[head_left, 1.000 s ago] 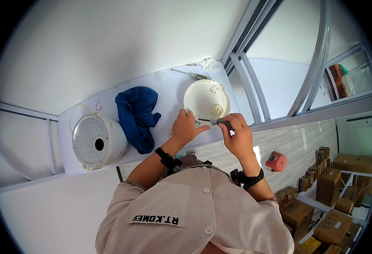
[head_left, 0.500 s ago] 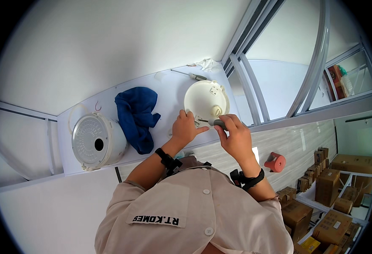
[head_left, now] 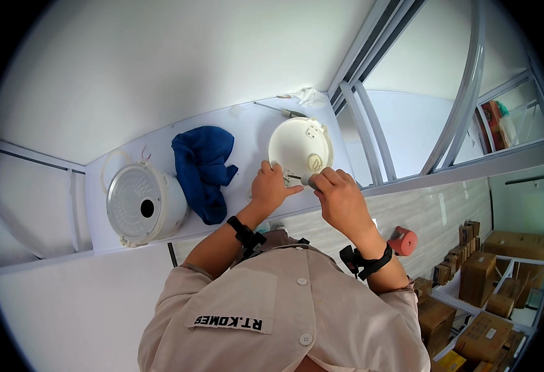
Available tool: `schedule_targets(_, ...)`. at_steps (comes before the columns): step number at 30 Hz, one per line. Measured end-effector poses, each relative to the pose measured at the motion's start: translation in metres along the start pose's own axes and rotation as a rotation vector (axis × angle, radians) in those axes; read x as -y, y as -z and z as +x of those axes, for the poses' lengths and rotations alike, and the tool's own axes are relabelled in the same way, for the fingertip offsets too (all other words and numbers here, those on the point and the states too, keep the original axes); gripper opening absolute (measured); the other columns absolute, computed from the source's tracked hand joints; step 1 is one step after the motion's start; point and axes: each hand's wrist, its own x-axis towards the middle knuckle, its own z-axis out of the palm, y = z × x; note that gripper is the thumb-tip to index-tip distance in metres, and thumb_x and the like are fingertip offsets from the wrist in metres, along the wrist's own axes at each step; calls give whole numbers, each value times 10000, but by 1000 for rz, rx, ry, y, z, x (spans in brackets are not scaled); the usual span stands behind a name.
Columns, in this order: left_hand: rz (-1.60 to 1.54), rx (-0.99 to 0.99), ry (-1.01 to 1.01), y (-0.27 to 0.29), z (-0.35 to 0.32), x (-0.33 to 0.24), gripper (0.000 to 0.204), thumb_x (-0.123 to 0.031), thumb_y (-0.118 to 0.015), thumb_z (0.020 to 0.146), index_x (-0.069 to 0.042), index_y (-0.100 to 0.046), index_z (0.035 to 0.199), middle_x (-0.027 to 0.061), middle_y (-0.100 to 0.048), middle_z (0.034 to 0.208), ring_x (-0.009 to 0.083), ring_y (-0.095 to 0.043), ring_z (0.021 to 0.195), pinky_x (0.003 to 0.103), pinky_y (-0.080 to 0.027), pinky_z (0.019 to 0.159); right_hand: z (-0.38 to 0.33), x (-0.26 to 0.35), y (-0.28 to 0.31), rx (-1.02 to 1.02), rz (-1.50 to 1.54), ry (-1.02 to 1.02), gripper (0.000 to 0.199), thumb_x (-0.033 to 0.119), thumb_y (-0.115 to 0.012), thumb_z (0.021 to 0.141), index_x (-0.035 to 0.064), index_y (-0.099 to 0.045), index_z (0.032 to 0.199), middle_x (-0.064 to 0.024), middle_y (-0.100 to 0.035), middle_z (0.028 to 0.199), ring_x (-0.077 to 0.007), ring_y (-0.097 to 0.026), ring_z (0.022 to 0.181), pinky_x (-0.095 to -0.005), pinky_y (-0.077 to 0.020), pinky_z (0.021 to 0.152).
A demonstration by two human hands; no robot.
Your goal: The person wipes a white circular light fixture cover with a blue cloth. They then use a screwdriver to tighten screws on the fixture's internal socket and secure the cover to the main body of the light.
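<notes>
Gripping a screwdriver (head_left: 308,180) in wrapped fingers, the right hand (head_left: 339,197) points its shaft at a small fitting (head_left: 289,175) by the near edge of the round white lid (head_left: 289,141), located on the table (head_left: 251,133); whether the left hand (head_left: 270,190) clamps that edge or merely steadies it cannot be told. Risk noted: off-axis pressure or weak support could let the tip slip toward the left thumb

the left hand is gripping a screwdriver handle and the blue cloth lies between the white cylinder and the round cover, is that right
Not quite: the head view shows the right hand gripping the screwdriver handle, not the left. The blue cloth does lie between the white cylinder and the round cover.
</notes>
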Motion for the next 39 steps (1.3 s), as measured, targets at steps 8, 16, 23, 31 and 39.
schedule_targets(8,19,1,30,4,0,0,860,-686,-916,691,47,-670,1067,185,-582,1108,339,-704,938,417,-622,744,16,30,6,184,16,-566,314,-5,-763,838,10,-651,1131,-161,-664,1061,-379,-672,1004,-493,-560,840)
schedule_targets(16,19,22,36,6,0,1,861,-697,-907,695,51,-682,1058,177,-582,1113,332,-704,944,418,-625,747,11,-11,-11,-230,50,236,345,191,-742,973,-12,-645,1233,-194,-671,936,-387,-693,655,-435,-572,587)
schedule_targets(23,20,33,48,7,0,1,854,-683,-912,696,57,-683,1058,179,-579,1115,337,-702,944,430,-624,756,14,25,10,291,8,-603,394,-10,-733,850,-11,-635,1231,-180,-675,1082,-395,-668,1044,-475,-571,854)
schedule_targets(31,-25,57,62,10,2,4,855,-676,-913,700,61,-680,1065,192,-576,1141,353,-709,966,433,-627,766,9,9,-3,-88,29,-149,303,69,-713,921,16,-651,1213,-181,-677,985,-390,-697,829,-465,-590,710)
schedule_targets(39,-79,125,68,15,3,7,858,-670,-901,733,63,-656,1105,219,-576,1172,398,-701,989,467,-612,817,12,-10,-6,-115,92,116,294,116,-737,927,13,-647,1187,-202,-671,982,-427,-703,784,-461,-583,657)
